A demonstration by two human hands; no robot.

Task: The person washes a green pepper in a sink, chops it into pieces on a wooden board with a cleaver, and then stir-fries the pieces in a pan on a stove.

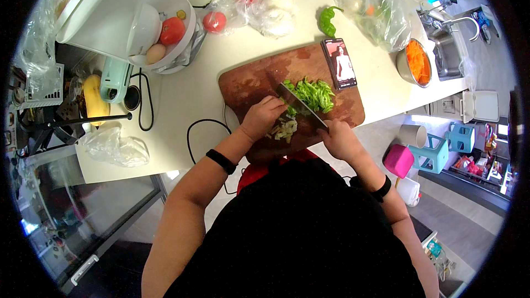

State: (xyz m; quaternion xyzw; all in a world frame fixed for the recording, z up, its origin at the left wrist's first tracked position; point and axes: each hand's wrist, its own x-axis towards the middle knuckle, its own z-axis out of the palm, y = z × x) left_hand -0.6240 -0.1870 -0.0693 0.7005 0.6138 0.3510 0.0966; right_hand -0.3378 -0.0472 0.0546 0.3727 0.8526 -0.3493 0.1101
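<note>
My right hand [340, 138] grips the handle of a kitchen cleaver [301, 105], whose blade slants across a wooden cutting board [256, 80]. To the left of the blade, my left hand [265, 116] has its fingers bent over a green pepper piece [284, 102], mostly hidden under the fingertips. Sliced green pepper [314, 95] lies in a heap on the blade's right side. Pale chopped pieces [285, 130], perhaps garlic or scallion, are strewn below my left fingers. A phone [339, 64] with a lit screen rests on the board's upper right corner.
A whole green pepper [327, 21] lies beyond the board. A metal bowl [403, 68] of shredded carrot [418, 62] stands near the sink [447, 60]. Bagged vegetables [372, 12] and a tomato [214, 22] sit at the back. A black cable [203, 121] loops left of the board.
</note>
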